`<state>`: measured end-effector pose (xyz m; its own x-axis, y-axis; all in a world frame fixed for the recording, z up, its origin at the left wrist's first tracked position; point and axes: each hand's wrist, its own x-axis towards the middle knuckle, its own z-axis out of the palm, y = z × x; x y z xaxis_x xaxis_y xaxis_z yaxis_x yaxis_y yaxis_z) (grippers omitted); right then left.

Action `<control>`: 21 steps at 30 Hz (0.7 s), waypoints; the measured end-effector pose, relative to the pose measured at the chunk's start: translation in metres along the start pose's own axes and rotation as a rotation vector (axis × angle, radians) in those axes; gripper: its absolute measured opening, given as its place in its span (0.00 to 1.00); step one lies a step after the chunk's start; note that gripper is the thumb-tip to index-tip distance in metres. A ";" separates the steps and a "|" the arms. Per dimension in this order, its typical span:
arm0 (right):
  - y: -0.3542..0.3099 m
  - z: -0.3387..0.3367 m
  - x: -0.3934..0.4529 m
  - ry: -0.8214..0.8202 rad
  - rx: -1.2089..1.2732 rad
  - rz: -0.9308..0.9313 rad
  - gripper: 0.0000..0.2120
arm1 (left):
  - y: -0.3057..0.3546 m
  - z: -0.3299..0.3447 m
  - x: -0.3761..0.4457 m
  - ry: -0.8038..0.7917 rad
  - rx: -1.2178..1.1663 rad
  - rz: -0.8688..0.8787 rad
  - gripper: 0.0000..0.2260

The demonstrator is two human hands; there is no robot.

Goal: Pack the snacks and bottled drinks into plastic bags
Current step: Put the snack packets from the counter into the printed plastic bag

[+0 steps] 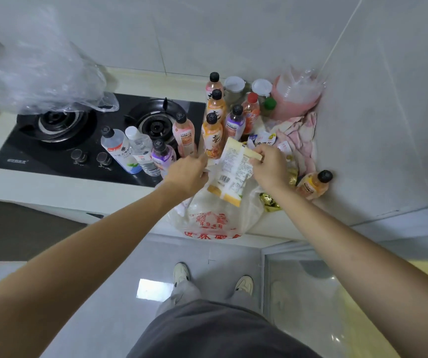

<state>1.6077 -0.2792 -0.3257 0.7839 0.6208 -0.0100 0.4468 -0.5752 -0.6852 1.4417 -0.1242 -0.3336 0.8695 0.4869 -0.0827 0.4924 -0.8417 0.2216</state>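
Kitchen counter (pixel 60 195) by the gas hob (pixel 52 140): the right hand (pixel 269 166) pinches a snack packet (pixel 233 169) above the plastic bag (pixel 212 218), whose rim the left hand (pixel 187 177) grips. Snack-loading seems underway; next, lower it inside, mouth kept wide.

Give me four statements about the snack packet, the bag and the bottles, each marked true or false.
1. The right hand pinches the snack packet by its top edge. True.
2. The packet lies flat on the stove. False: it hangs over the plastic bag.
3. The left hand holds a bottle. False: its fingers are at the bag's mouth.
4. One orange bottle lies tipped by the wall. True.
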 end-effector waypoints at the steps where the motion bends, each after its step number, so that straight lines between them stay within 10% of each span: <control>1: 0.005 0.009 -0.005 -0.026 -0.027 0.010 0.03 | -0.003 0.010 -0.003 -0.032 -0.018 -0.028 0.09; 21: 0.027 0.060 -0.016 -0.294 -0.588 -0.182 0.10 | -0.015 0.068 0.004 -0.225 -0.076 -0.074 0.15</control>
<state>1.5812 -0.2723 -0.3876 0.5613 0.8064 -0.1860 0.7858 -0.5899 -0.1859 1.4408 -0.1254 -0.4029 0.8219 0.4753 -0.3140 0.5584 -0.7813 0.2789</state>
